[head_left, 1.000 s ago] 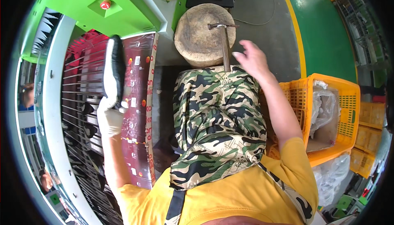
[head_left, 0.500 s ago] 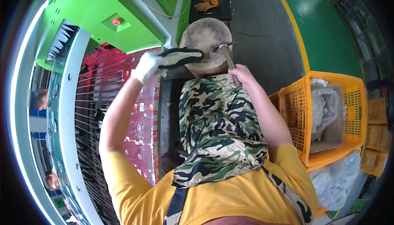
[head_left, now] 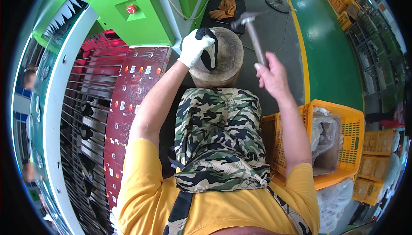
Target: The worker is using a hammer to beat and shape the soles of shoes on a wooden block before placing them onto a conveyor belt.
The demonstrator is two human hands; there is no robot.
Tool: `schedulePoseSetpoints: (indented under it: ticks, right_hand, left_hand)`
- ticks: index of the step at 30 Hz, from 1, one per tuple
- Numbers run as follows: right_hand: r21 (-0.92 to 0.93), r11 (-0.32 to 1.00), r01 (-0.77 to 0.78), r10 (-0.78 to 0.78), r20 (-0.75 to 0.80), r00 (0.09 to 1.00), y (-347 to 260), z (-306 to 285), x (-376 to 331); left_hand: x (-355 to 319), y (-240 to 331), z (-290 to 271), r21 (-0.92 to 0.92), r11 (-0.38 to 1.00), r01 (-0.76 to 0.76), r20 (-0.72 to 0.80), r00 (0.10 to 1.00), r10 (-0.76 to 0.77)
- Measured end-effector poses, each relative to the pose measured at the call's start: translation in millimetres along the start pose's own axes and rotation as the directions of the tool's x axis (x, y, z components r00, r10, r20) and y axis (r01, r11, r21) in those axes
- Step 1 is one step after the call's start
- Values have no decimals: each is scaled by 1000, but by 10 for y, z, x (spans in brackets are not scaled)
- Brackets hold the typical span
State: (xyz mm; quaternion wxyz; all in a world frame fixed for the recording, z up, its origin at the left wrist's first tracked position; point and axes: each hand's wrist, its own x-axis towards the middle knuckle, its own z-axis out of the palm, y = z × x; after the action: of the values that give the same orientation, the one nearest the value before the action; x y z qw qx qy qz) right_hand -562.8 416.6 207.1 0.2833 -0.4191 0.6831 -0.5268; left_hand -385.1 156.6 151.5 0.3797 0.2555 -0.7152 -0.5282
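My left hand, in a white glove, grips a black and cream shoe upper. The piece stands on the round, worn block in front of me, its narrow end toward me. My bare right hand is wrapped round the wooden handle of a hammer. The hammer is raised to the right of the block, its head pointing away from me and slightly blurred. A camouflage apron covers my lap.
Left of me are a green machine with a red button, and a metal rod rack holding dark shoe pieces. Orange gloves lie on a black stand beyond the block. A yellow crate with plastic bags stands at right.
The shoe upper has turned from pointing right to pointing toward me, over the block. The hammer has gone from on the block to raised at its right. My view has shifted.
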Motion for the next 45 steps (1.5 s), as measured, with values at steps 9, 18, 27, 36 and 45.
schedulePoseSetpoints:
  ticks: [9,18,27,36,45]
  right_hand:
    - [-385,866,321,-284,152,947,-511,116,256]
    - [-396,781,484,-510,43,859,-484,372,279]
    - [-401,837,372,-421,-36,907,20,435,359]
    - [-604,792,-90,222,148,964,936,434,-20]
    - [-107,963,248,-265,-207,942,-746,-149,579]
  left_hand:
    - [102,61,77,90,995,49,2,999,-49]
    - [156,16,43,145,987,70,8,997,-72]
    - [158,-296,67,414,902,-125,153,986,67]
    - [-699,-604,138,-246,819,518,305,843,-442]
    - [-1594,-588,346,-582,282,763,410,574,-709]
